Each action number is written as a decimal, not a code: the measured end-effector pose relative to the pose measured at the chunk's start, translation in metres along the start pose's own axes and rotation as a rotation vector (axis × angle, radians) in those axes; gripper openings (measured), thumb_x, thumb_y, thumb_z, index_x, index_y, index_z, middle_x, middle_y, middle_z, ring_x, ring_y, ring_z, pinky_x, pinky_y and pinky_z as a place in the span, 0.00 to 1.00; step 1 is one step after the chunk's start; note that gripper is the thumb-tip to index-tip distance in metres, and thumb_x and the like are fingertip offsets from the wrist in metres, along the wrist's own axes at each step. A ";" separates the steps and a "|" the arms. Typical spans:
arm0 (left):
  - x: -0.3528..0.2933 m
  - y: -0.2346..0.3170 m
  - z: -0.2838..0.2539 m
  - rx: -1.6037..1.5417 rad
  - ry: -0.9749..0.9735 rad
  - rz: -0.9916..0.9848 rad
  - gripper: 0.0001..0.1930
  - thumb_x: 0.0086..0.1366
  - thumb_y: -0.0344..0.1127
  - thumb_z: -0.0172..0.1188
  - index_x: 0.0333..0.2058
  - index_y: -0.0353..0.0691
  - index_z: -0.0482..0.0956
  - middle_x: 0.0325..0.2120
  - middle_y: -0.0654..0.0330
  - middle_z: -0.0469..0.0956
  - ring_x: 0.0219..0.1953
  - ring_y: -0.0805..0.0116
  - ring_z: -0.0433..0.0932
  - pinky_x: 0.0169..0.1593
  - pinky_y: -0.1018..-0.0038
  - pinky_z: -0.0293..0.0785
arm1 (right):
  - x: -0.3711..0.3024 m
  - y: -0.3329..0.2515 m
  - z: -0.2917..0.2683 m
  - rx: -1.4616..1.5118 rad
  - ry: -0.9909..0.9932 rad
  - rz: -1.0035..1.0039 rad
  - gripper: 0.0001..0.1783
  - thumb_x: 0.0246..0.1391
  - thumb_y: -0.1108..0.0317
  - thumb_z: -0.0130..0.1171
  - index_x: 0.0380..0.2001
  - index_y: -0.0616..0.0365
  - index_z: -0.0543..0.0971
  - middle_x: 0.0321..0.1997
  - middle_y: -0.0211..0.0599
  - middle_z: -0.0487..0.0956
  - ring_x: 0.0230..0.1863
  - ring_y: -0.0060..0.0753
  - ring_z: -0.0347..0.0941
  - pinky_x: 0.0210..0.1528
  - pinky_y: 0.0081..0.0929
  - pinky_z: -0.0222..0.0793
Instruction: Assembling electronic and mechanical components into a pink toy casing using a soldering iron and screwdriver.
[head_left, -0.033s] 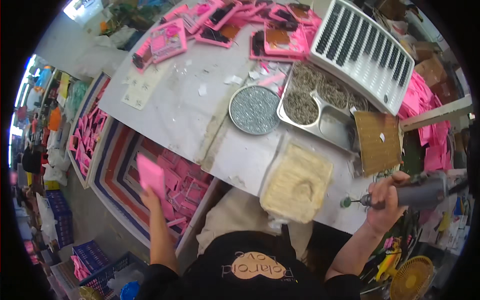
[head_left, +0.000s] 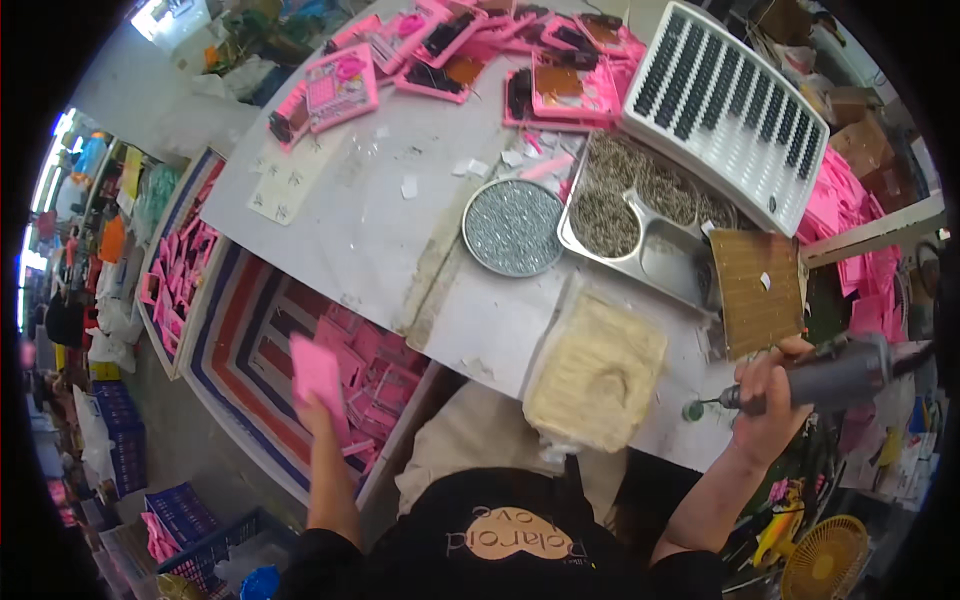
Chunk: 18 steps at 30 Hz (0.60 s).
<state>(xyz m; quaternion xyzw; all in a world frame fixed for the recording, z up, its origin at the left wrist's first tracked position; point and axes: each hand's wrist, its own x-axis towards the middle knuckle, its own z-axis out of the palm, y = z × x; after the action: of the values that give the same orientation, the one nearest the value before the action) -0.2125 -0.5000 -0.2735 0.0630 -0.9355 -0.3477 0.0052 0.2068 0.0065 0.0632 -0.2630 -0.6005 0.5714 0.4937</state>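
My left hand (head_left: 318, 412) is closed on a flat pink plastic case (head_left: 318, 372), holding it above a bin lined with striped cloth (head_left: 225, 340). Several similar pink cases (head_left: 385, 385) lie inside that bin. On the right, my right hand (head_left: 765, 410) grips a grey electric screwdriver (head_left: 835, 380). Its thin bit points left, with the tip at a small green round piece (head_left: 693, 411) near the table edge. Between my hands, a cream padded block (head_left: 595, 370) in clear plastic lies on the table's front edge.
A round dish of small metal parts (head_left: 513, 228) sits beside a steel tray (head_left: 665, 255) holding small springs or screws. Behind are a white rack of black pieces (head_left: 735, 110) and piled pink cases (head_left: 340, 88). A brown board (head_left: 758, 290) leans right; a yellow fan (head_left: 825, 560) stands below.
My left hand has moved slightly right and down with the pink case, now blurred. My right hand and the screwdriver stay nearly in place. The view has shifted slightly.
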 end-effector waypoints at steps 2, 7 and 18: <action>-0.034 -0.098 0.024 0.194 -0.105 -0.227 0.16 0.73 0.39 0.58 0.49 0.30 0.76 0.42 0.52 0.78 0.48 0.61 0.78 0.52 0.67 0.73 | 0.011 0.008 0.016 -0.035 -0.001 0.012 0.25 0.58 0.71 0.62 0.57 0.65 0.69 0.29 0.31 0.72 0.28 0.23 0.69 0.41 0.32 0.69; -0.062 -0.115 0.069 0.424 -0.193 -0.336 0.21 0.68 0.42 0.62 0.48 0.26 0.76 0.43 0.45 0.77 0.48 0.49 0.76 0.55 0.58 0.70 | 0.023 0.002 0.008 -0.014 -0.021 0.002 0.27 0.57 0.73 0.62 0.58 0.66 0.68 0.32 0.33 0.74 0.32 0.25 0.71 0.44 0.32 0.69; -0.055 0.541 0.124 -0.381 -0.199 1.395 0.10 0.59 0.34 0.69 0.38 0.37 0.83 0.39 0.52 0.82 0.45 0.50 0.79 0.52 0.58 0.72 | 0.047 0.005 0.010 -0.098 0.029 -0.083 0.39 0.56 0.72 0.65 0.68 0.68 0.61 0.41 0.35 0.76 0.42 0.27 0.74 0.52 0.26 0.69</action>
<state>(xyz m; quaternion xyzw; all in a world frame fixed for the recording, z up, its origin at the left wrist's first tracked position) -0.2265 -0.0068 -0.0129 -0.5817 -0.6772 -0.4243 0.1515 0.1789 0.0450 0.0735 -0.2699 -0.6309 0.5166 0.5121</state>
